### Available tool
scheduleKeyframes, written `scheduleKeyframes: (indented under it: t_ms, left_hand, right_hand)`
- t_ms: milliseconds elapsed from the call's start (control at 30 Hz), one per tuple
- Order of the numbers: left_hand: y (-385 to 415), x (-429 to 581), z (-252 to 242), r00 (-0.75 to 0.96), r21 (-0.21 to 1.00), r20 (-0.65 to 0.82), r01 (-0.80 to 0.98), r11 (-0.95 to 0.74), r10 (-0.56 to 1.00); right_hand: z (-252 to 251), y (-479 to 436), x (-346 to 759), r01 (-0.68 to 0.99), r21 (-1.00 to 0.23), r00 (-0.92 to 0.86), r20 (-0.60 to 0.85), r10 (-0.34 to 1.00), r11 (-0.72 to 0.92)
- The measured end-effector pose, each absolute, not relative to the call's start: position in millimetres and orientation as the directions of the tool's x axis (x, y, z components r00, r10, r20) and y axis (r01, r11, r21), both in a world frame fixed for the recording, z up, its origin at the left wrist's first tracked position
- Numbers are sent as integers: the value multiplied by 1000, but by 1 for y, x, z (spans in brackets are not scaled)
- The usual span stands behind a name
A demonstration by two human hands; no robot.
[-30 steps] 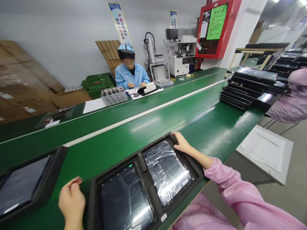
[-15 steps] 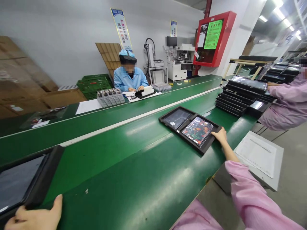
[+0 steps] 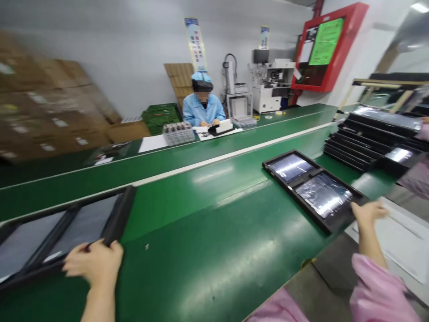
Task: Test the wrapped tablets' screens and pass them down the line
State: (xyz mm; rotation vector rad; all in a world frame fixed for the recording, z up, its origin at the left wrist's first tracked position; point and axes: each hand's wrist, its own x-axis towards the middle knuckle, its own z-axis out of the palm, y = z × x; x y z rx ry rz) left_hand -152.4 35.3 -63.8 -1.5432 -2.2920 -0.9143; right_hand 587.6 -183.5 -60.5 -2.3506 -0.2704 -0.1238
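Observation:
At the left lies a black foam tray (image 3: 124,210) with two flat dark-screened panels (image 3: 90,223) in it. My left hand (image 3: 97,264) is at its near right corner, fingers stretched along the edge and slightly blurred; whether they press on it I cannot tell. Farther right on the green belt is a second black tray (image 3: 310,209), holding a smaller panel (image 3: 291,167) and a larger film-covered panel (image 3: 323,194), both dark with bright glare. My right hand (image 3: 368,213) is at this tray's right end, thumb side against the rim and fingers pointing away to the right.
Stacked black trays (image 3: 362,138) stand at the right end of the belt (image 3: 214,250), beside a co-worker's pink sleeve (image 3: 417,176). Below my right hand is a white board (image 3: 402,241). Across the belt sits a person in blue (image 3: 203,107), near a parts tray (image 3: 179,133).
My view has swung left, showing more of the left tray. My left hand has come farther over along its edge. The larger panel's coloured picture has gone dark; my right-hand fingers have straightened outward.

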Motion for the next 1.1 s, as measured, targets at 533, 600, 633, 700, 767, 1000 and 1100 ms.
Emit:
scheduleKeyframes:
  t_ms: [533, 600, 633, 700, 767, 1000, 1100]
  left_hand:
    - [-155, 53, -116, 515, 200, 580, 662, -723, 632]
    - [-175, 77, -114, 500, 252, 585, 636, -729, 638]
    - [-181, 86, -110, 498, 273, 579, 629, -728, 646]
    - [-186, 90, -100, 493, 291, 563, 633, -718, 663]
    - [-184, 74, -90, 426, 257, 554, 729, -634, 715]
    - [-171, -36, -79, -316, 143, 536, 948, 285, 783]
    - [-169, -39, -82, -391, 129, 426, 919, 373, 816]
  right_hand:
    - [-124, -130, 263, 595, -797, -87, 66, 994, 104]
    - [-121, -131, 255, 686, -726, -22, 47, 999, 50]
    - [-119, -131, 255, 728, -685, 12, 46, 999, 23]
    - [-114, -129, 265, 777, -630, 35, 59, 998, 10]
    - [-111, -125, 285, 782, -620, -12, 99, 995, 71]
    - [-92, -132, 307, 917, -393, 26, 239, 971, 72]
    - [-79, -139, 259, 927, -228, -211, 340, 916, 298]
